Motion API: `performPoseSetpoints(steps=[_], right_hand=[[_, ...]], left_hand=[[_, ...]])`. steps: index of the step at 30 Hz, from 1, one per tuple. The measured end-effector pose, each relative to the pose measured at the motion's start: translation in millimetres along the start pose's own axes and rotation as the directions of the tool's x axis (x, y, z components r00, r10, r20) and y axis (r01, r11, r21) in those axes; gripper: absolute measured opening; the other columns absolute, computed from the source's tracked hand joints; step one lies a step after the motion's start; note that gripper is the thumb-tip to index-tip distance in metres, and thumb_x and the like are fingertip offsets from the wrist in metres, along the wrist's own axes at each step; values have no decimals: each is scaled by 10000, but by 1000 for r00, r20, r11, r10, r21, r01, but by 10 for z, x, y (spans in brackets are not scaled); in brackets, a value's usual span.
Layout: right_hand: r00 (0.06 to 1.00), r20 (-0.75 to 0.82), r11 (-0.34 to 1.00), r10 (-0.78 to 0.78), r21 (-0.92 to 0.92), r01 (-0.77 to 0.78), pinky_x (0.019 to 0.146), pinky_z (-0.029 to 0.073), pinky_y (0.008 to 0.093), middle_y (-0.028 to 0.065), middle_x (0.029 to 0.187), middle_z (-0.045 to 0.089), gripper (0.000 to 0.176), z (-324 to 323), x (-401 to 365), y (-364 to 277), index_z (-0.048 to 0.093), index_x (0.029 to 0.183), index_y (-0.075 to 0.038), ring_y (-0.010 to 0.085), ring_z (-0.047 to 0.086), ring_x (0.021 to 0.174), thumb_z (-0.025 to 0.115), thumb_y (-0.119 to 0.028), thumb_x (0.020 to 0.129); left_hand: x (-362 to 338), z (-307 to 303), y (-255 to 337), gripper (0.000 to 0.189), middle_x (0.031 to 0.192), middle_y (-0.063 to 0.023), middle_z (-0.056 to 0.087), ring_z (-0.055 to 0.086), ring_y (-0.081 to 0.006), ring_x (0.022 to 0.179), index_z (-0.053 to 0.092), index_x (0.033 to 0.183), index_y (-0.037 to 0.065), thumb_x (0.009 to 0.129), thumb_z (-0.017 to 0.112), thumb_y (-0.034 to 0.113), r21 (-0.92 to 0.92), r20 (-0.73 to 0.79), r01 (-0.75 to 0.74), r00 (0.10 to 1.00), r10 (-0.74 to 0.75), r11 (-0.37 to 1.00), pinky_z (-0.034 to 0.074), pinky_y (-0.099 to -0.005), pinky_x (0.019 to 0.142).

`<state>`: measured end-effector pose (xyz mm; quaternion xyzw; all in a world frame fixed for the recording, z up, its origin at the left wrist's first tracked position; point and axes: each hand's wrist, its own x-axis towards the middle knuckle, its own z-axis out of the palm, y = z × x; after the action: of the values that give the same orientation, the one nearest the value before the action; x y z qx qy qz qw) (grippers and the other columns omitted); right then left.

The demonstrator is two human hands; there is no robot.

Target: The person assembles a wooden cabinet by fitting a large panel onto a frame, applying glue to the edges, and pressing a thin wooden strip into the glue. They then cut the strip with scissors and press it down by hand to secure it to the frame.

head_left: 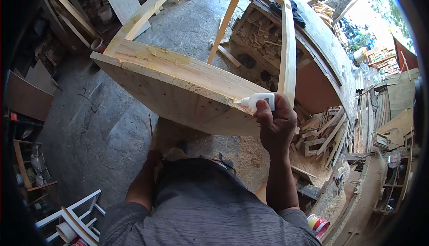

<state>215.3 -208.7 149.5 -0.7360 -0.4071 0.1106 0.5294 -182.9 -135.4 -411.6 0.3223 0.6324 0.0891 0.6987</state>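
My right hand (278,121) is closed around a small white glue bottle (259,100). The bottle lies nearly level, its narrow nozzle pointing left at the top edge of a pale wooden board (178,97). That board forms the near side of a wooden frame (288,45) with long rails and a crosspiece. Yellowish filler patches (167,55) mark the wood along the frame's inner face. Low by my waist, my left hand (155,156) is in shadow, closed on a thin dark stick (151,125) that points upward. Its fingers are hard to make out.
Behind the frame stands a workbench (319,83) with offcuts stacked beneath it. Scrap wood (328,132) is piled at right on the sawdust-strewn floor. A white-painted frame (73,219) sits at lower left, and a red-and-white bucket (318,223) at lower right.
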Motion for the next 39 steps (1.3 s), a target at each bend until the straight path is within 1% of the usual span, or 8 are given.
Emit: performPoseSetpoints(steps=[14,20,22,24,26,29,34,39], right_hand=[[997,25,997,-67,-43,68,622,490,223,28,735,674,184,-28,-11,90,650,989,8,59,619,660,655,-176,977],[998,37,999,-53,9,53,633,495,227,33,743,677,184,-19,-19,-24,648,989,11,65,622,663,658,-172,970],[998,39,998,-59,-13,59,632,496,229,34,740,677,180,-20,-14,-28,649,987,11,66,621,661,656,-167,967],[998,33,998,-58,1,58,630,498,232,35,733,677,173,-15,-14,-26,650,982,12,68,621,658,653,-160,965],[998,26,998,-49,29,49,626,498,234,36,730,678,169,-15,-22,-12,652,975,11,69,623,656,651,-157,963],[998,25,997,-62,40,61,625,500,237,38,730,680,171,-2,-12,-10,654,965,12,72,627,658,654,-159,959],[998,25,997,-65,-27,66,609,501,266,43,730,650,153,-1,-10,30,663,937,15,74,587,666,702,-132,925],[998,12,998,-64,-26,64,601,500,275,46,707,637,171,18,-5,25,660,911,15,83,583,648,713,-147,912]], left_hand=[[97,9,9,276,794,-118,672,664,-266,689,683,881,44,962,591,292,93,34,56,998,-60,994,547,-435,618],[74,35,68,200,771,-170,698,684,-287,624,707,921,-30,955,565,107,114,-18,96,995,-95,989,564,-439,529],[488,-164,-316,197,755,-132,654,632,-264,624,669,855,22,912,603,198,360,88,-99,994,71,928,532,-428,560],[525,-175,-358,205,740,-113,625,603,-252,617,646,820,45,891,621,236,313,81,-84,995,61,946,515,-413,569],[104,28,-13,196,726,-112,611,596,-252,601,638,816,40,891,621,220,-39,-21,133,991,-134,990,514,-396,555],[13,59,33,195,715,-106,599,595,-249,599,627,812,36,891,624,214,-49,-27,62,998,-64,997,517,-382,550],[458,-149,-307,208,747,-122,629,633,-267,640,660,873,13,895,627,217,324,108,-131,989,101,937,532,-415,579],[174,12,-26,224,814,-133,732,722,-239,674,722,945,6,980,558,156,287,19,-12,1000,7,958,583,-418,554]])
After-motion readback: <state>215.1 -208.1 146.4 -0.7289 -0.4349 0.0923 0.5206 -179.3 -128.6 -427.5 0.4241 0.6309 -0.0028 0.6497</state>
